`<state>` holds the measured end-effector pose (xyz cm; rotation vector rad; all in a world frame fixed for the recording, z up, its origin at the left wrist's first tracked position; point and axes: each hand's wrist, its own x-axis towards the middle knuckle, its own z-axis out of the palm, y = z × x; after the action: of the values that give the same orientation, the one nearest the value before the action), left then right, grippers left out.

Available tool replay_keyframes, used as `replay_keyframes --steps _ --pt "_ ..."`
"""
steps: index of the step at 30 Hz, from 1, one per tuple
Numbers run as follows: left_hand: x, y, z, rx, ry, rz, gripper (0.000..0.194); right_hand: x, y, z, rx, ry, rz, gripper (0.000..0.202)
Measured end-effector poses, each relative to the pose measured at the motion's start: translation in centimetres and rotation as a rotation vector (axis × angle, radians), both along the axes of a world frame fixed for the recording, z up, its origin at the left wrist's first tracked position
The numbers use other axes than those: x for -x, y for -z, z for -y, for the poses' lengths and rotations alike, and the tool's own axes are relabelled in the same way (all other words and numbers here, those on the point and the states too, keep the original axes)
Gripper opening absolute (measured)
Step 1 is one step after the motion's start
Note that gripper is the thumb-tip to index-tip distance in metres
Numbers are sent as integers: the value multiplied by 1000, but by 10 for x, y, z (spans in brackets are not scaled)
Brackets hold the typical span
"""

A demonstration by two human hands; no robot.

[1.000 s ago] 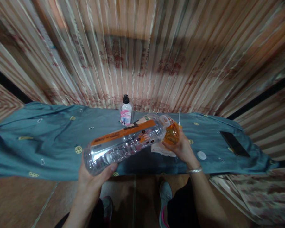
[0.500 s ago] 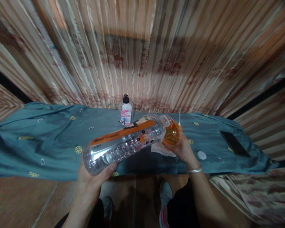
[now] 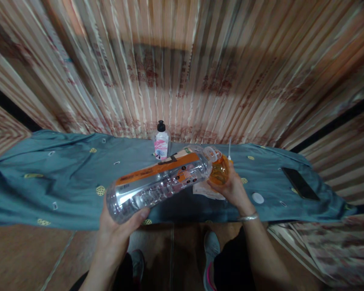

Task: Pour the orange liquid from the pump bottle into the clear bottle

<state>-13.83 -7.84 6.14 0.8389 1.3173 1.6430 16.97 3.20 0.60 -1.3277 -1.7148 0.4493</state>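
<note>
A large clear plastic bottle (image 3: 160, 184) with an orange and silver label lies tilted across the middle of the view, its open neck at the upper right. My left hand (image 3: 118, 226) is wrapped round its base end, thumb along the near side. The bottle's mouth meets a small orange see-through bottle (image 3: 219, 169), which my right hand (image 3: 232, 188) grips from the right. The clear bottle's neck partly covers the orange bottle's top. Whether liquid is flowing between them I cannot make out. Under the hands lies a pale tissue or cloth (image 3: 208, 192).
On the teal cloth-covered table (image 3: 73, 178), a small white and pink bottle with a black cap (image 3: 161, 141) stands at the back. A thin white tube (image 3: 229, 150) rises behind my right hand. Rightward lie a white round lid (image 3: 257, 198) and a black phone (image 3: 300, 184). A curtain (image 3: 176, 72) hangs behind.
</note>
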Motion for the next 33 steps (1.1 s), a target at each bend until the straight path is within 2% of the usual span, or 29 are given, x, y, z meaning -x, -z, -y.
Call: replay_keyframes --steps 5,17,27,33 --pt "-3 -2 0 22 -41 -5 91 0 0 0 10 -4 -9 91" --pt "-4 -4 1 22 -42 -11 92 -1 2 -1 8 -3 -10 94" --pt "-3 -2 0 8 -35 -8 90 4 -9 1 6 -38 -15 84" --pt "-2 -3 1 18 -41 -18 91 0 -1 -1 0 -17 -6 91"
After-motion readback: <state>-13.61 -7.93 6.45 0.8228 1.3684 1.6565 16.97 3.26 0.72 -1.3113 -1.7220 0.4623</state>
